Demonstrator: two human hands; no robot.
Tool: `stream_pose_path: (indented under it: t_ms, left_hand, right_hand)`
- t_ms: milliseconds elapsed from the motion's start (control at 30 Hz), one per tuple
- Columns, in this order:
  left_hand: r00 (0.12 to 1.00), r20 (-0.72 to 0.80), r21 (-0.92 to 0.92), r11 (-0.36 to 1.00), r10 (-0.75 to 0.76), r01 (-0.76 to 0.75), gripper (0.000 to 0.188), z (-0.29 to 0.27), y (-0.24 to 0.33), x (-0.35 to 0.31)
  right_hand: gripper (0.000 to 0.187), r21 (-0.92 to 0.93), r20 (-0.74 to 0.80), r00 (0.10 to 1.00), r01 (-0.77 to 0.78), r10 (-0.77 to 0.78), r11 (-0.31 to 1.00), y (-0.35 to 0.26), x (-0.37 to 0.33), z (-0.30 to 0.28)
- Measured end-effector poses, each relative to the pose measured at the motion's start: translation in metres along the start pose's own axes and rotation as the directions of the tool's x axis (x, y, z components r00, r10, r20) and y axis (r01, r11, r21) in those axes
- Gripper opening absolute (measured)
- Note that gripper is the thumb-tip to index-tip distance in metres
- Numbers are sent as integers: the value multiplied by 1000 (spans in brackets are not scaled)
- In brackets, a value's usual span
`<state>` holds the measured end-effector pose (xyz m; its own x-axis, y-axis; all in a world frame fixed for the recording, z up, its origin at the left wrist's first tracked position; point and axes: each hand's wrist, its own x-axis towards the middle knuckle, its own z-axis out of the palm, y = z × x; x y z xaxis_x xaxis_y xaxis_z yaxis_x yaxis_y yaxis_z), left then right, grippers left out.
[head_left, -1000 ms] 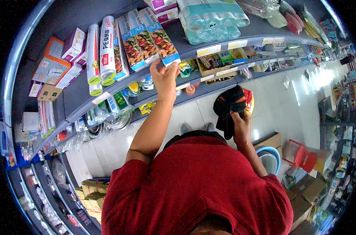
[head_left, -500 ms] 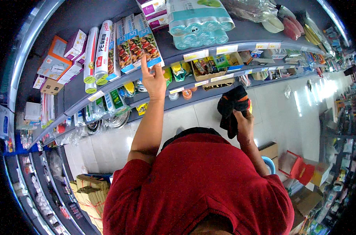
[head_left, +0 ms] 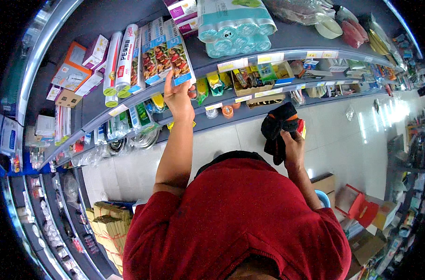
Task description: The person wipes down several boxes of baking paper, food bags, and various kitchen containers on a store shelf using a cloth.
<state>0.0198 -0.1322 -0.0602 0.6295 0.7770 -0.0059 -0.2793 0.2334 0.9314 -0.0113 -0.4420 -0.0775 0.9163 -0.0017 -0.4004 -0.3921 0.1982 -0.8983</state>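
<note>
My left hand (head_left: 179,101) reaches up to the front edge of the upper shelf. Its index finger stretches against the near end of a long blue box (head_left: 180,58) with food pictures, and its other fingers are bent beside the box's right corner. It does not wrap round the box. Similar boxes (head_left: 155,60) stand close on the left. Lower right, over the floor, my right hand (head_left: 294,148) is closed on a bunched black cloth (head_left: 277,133) with an orange band. A red and yellow piece (head_left: 302,129) shows behind that hand; whether it is held too, I cannot tell.
Rolls of cling film (head_left: 127,60) stand left of the boxes, and a teal pack of paper rolls (head_left: 236,28) to the right. Lower shelves hold an open carton (head_left: 251,85) of small packets. Bundled brown paper (head_left: 110,228) and an open red box (head_left: 362,207) are behind me.
The left index finger has come slightly down the end of the blue box. The right hand keeps its hold on the black cloth. The whole view has shifted a little.
</note>
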Motion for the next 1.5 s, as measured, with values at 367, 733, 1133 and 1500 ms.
stream_pose_path:
  t_ms: [367, 733, 1133, 1500]
  left_hand:
    - [940, 246, -92, 960, -235, 264, 88, -8, 20, -6]
    - [940, 158, -269, 903, -302, 335, 40, 1, 13, 27]
    - [705, 555, -345, 649, -441, 678, 61, -13, 13, 23]
    - [734, 523, -377, 656, -433, 654, 45, -13, 38, 4]
  right_hand:
    - [14, 21, -21, 1000, -20, 20, 1000, 7, 0, 2]
    - [18, -3, -2, 1000, -26, 26, 1000, 13, 6, 12]
    - [18, 8, 30, 999, -41, 40, 999, 16, 21, 23]
    - [15, 70, 44, 999, 7, -10, 997, 9, 19, 33]
